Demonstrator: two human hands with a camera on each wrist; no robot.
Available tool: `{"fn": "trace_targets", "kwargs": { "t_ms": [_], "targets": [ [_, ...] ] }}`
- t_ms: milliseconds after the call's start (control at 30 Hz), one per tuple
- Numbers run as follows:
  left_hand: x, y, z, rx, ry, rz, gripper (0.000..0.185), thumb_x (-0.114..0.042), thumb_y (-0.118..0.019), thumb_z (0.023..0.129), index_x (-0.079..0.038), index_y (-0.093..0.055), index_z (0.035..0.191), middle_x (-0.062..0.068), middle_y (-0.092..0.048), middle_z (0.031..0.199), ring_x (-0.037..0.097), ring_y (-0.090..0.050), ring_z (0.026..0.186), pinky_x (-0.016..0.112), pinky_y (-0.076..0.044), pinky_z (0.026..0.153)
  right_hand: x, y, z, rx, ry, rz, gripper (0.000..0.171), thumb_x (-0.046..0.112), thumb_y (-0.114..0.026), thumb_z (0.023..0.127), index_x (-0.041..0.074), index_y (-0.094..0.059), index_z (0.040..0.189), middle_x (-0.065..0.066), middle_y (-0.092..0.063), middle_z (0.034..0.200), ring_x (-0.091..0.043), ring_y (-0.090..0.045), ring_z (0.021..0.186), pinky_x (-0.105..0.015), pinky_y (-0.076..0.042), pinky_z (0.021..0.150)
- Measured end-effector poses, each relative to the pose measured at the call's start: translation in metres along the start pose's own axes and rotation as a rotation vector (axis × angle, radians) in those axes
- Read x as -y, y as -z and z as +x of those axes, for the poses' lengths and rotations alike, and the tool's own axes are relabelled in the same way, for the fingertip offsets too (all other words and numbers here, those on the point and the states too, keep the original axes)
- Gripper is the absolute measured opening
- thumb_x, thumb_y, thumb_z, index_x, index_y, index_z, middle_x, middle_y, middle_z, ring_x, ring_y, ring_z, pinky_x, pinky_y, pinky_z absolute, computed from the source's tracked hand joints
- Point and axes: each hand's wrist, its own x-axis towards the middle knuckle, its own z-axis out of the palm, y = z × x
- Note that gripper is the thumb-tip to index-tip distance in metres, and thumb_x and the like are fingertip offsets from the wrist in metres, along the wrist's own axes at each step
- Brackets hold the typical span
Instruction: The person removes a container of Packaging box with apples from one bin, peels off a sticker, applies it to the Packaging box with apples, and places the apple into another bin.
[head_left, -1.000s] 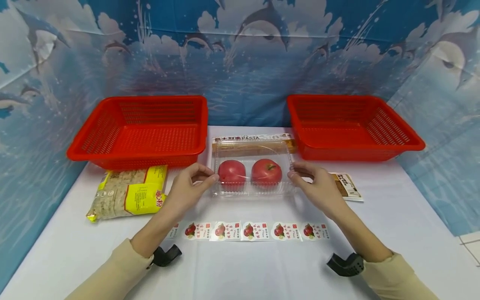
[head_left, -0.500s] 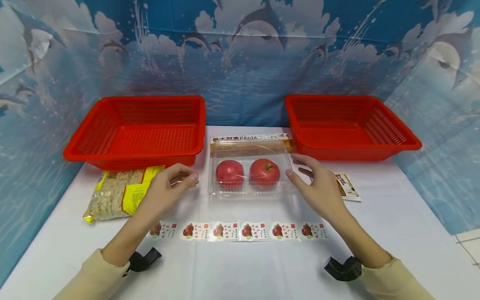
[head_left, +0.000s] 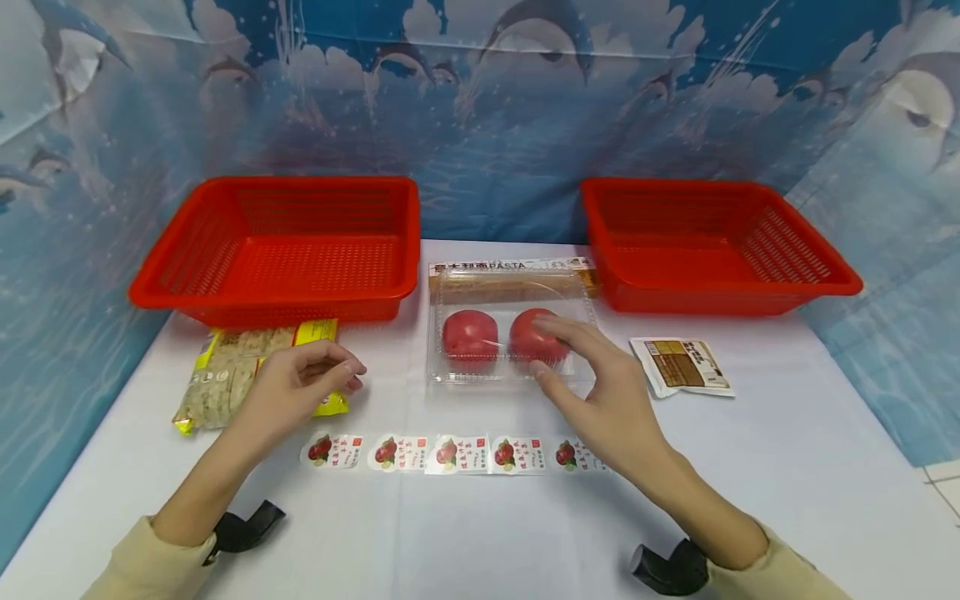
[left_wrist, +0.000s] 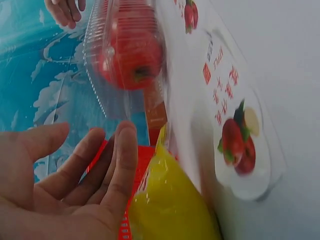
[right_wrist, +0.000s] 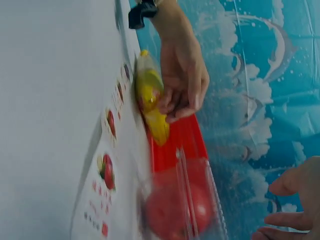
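Note:
A clear plastic clamshell box holding two red tomatoes lies at the table's middle. My right hand hovers over the box's right half with fingers spread and nearly straight, covering part of the right tomato; whether it touches the lid I cannot tell. My left hand is loosely curled and holds nothing, above the corner of a yellow packet. The left wrist view shows the left hand's fingers beside the yellow packet, with the box beyond. In the right wrist view the box is blurred.
Two red baskets stand at the back, one left, one right. A pasta pack lies behind the box. A strip of tomato stickers runs along the front. A small brown sachet sits to the right.
Both hands let go of the box's sides. The left hand drew back left toward the yellow packet; the right hand moved left over the box's lid.

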Motion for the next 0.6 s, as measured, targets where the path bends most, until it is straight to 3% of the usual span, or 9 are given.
{"fn": "trace_targets", "kwargs": {
  "t_ms": [300, 433, 600],
  "targets": [
    [0.001, 0.016, -0.003, 0.154, -0.056, 0.011, 0.013, -0.019, -0.072, 0.101, -0.007, -0.075, 0.101, 0.013, -0.075, 0.086, 0.032, -0.074, 0.077, 0.034, -0.062, 0.074, 0.038, -0.039, -0.003, 0.176, 0.044, 0.125, 0.05, 0.022, -0.08, 0.094, 0.022, -0.065, 0.142, 0.01, -0.068, 0.139, -0.01, -0.065, 0.126, -0.04, -0.055, 0.108],
    [0.001, 0.02, -0.007, 0.228, -0.002, 0.018, 0.017, -0.022, -0.072, 0.102, -0.005, -0.073, 0.099, 0.014, -0.072, 0.08, 0.031, -0.07, 0.067, 0.037, -0.06, 0.065, 0.049, -0.062, -0.003, 0.279, 0.055, 0.165, 0.049, 0.022, -0.08, 0.094, 0.024, -0.066, 0.141, 0.008, -0.07, 0.135, -0.012, -0.068, 0.119, -0.039, -0.057, 0.105],
    [0.003, 0.025, -0.014, 0.317, 0.079, 0.075, 0.025, -0.024, -0.071, 0.102, -0.003, -0.07, 0.09, 0.014, -0.069, 0.071, 0.029, -0.065, 0.054, 0.033, -0.056, 0.054, 0.059, -0.094, 0.0, 0.424, 0.049, 0.243, 0.044, 0.022, -0.079, 0.095, 0.019, -0.068, 0.137, 0.004, -0.072, 0.132, -0.02, -0.07, 0.115, -0.037, -0.062, 0.09]
  ]
}}
